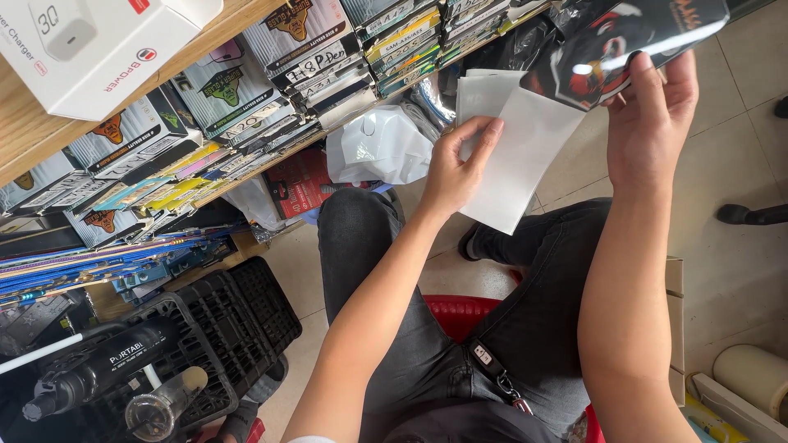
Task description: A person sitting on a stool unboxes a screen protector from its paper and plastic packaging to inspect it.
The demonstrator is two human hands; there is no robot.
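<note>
Black plastic crate (pixel 246 316), at eight o'clock on the floor. White carton (pixel 98 49), at ten o'clock on the wooden shelf (pixel 25 131). Left hand (pixel 455 168), centre: fingers pinched shut on white sheets (pixel 517 156). Right hand (pixel 652 115), at two o'clock: fingers closed round a glossy dark packet (pixel 624 41), touching the sheets' upper edge.

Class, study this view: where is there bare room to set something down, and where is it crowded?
Bare floor tile lies right of the right hand, and a patch sits between the knees. The wooden shelves are packed with boxes; the black crate corner is cluttered.
</note>
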